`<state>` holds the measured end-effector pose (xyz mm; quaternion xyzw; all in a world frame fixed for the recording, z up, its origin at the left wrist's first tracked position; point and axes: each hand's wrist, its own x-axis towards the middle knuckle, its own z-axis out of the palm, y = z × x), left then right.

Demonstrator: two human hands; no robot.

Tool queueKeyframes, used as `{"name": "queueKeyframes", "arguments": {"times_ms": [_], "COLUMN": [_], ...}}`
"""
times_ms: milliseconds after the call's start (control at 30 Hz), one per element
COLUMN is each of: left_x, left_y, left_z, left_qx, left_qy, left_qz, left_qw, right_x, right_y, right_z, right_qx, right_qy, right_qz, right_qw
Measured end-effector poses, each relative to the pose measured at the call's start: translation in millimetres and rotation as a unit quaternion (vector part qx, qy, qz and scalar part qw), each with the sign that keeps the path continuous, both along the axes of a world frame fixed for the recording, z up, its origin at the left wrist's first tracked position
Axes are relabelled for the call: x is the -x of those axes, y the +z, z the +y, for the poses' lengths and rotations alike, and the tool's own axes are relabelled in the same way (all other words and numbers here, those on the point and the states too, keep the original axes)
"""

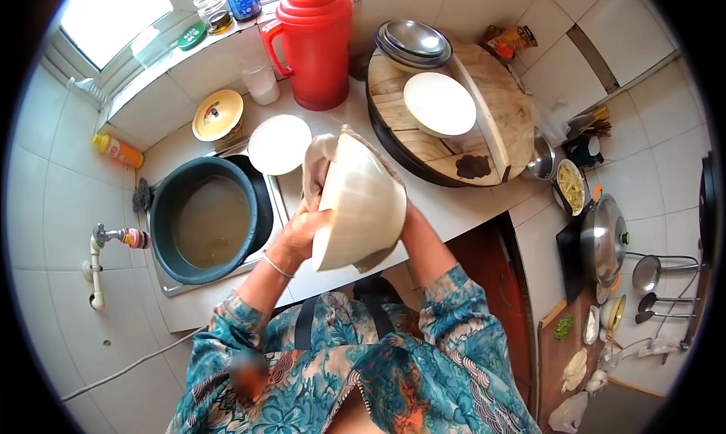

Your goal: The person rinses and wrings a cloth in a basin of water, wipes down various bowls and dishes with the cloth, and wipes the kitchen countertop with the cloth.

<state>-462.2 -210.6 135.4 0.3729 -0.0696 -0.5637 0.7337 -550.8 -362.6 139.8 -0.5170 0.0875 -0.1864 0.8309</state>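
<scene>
A large cream bowl (364, 199) is held tilted on its side in front of my body, above the counter's front edge. A greyish cloth (318, 164) lies over its rim and shows again beneath it. My left hand (306, 228) grips the bowl's near left side together with the cloth. On the right side, my right hand is hidden behind the bowl; only its wrist and forearm show. Left of the bowl, a white plate (280, 144) rests near the sink, beside a dark teal basin (161, 224) of murky water.
A red thermos (314, 44) stands behind. A round wooden lid (386, 101) holds a white plate (440, 103) and stacked metal bowls (414, 39). Left are a tap (113, 236) and a yellow lidded pot (218, 116). A wok (603, 237) and cutting board (556, 351) are right.
</scene>
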Motion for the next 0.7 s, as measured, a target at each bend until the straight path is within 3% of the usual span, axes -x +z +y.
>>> {"name": "queueKeyframes", "arguments": {"times_ms": [33,67,100,133,167,233,300,400,433,533,600,633,700], "left_x": [3.1,6.2,9.8,14.4,16.6,22.1,31.8,43.1,42.0,37.2,33.4,31.2,32.0], "left_y": [-8.2,-16.5,-18.9,-15.9,-17.8,-19.7,-16.7,-6.9,-5.8,-8.1,-7.9,-20.2,-16.3], "left_z": [-4.9,-9.8,-16.2,-23.0,-24.3,-32.3,-42.5,-57.2,-59.5,-74.5,-74.9,-81.7,-78.2], "left_qx": [0.019,0.038,0.056,0.059,0.065,0.050,-0.006,-0.059,-0.093,-0.097,-0.137,-0.093,-0.116], "left_qy": [0.009,0.018,0.027,0.050,0.054,0.087,0.143,0.218,0.222,0.267,0.240,0.284,0.239], "left_qz": [-0.017,-0.034,-0.051,0.100,0.072,0.006,-0.065,-0.136,-0.159,-0.214,-0.262,-0.322,-0.336], "left_qw": [1.000,0.999,0.997,0.992,0.994,0.995,0.988,0.965,0.958,0.935,0.925,0.898,0.904], "right_x": [0.6,-0.2,-2.5,6.1,14.6,4.7,3.7,7.1,19.2,22.2,21.9,23.1,31.1], "right_y": [-5.1,-19.7,-21.9,-21.3,-17.8,-34.0,-37.2,-40.8,-40.5,-20.4,5.5,1.9,-2.8], "right_z": [9.2,10.6,13.3,16.5,20.3,34.1,49.8,65.3,64.8,66.0,62.8,60.5,53.3], "right_qx": [0.098,0.306,0.486,0.555,0.619,0.464,0.159,0.023,-0.043,0.078,0.036,0.037,0.014], "right_qy": [-0.067,-0.134,-0.226,-0.240,-0.254,-0.286,-0.291,-0.329,-0.267,-0.351,-0.389,-0.408,-0.420], "right_qz": [-0.052,-0.029,0.009,0.045,0.079,0.092,0.058,0.049,0.107,0.040,0.026,0.025,0.020], "right_qw": [0.992,0.942,0.844,0.795,0.739,0.834,0.942,0.943,0.957,0.932,0.920,0.912,0.907]}}
